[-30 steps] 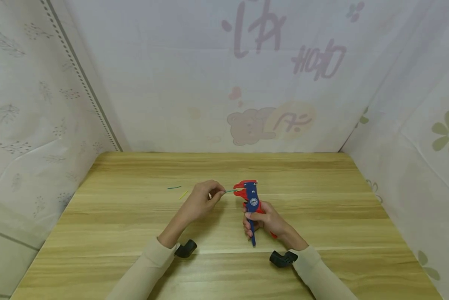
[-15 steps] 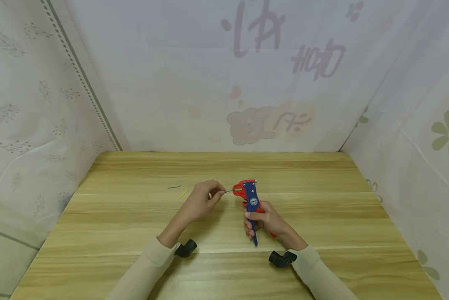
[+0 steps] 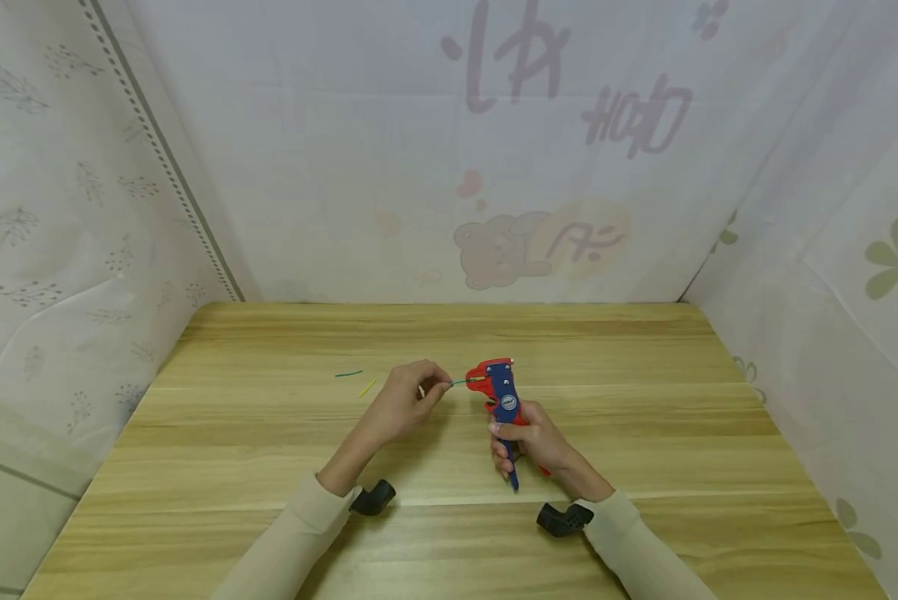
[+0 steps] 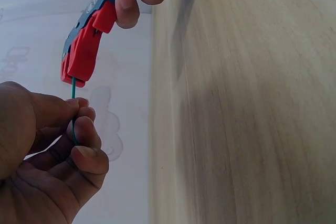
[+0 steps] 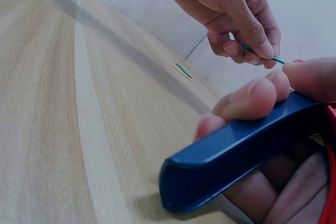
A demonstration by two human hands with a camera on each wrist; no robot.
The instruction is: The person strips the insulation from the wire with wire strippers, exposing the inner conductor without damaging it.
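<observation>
My left hand [image 3: 411, 398] pinches a thin green wire [image 4: 73, 88] between thumb and fingertips. The wire's far end runs into the red jaws of a blue and red wire stripper [image 3: 503, 392]. My right hand [image 3: 535, 440] grips the stripper by its handles, thumb across the blue one [image 5: 231, 153]. The tool stands with its head away from me and its mouth facing left. In the left wrist view the wire's other end curves down past the left fingers; the tip inside the jaws is hidden.
To the left of my left hand, a loose green wire [image 3: 348, 374] and a short yellow wire [image 3: 367, 387] lie on the wooden table [image 3: 231, 433]. Printed curtains [image 3: 344, 167] hang behind the table and at both sides. Black camera mounts [image 3: 374, 497] sit on both wrists.
The stripper's red jaws have closed on the green wire since a second ago, and its blue handle has swung slightly right as my right fingers squeezed. My left hand has stayed in place.
</observation>
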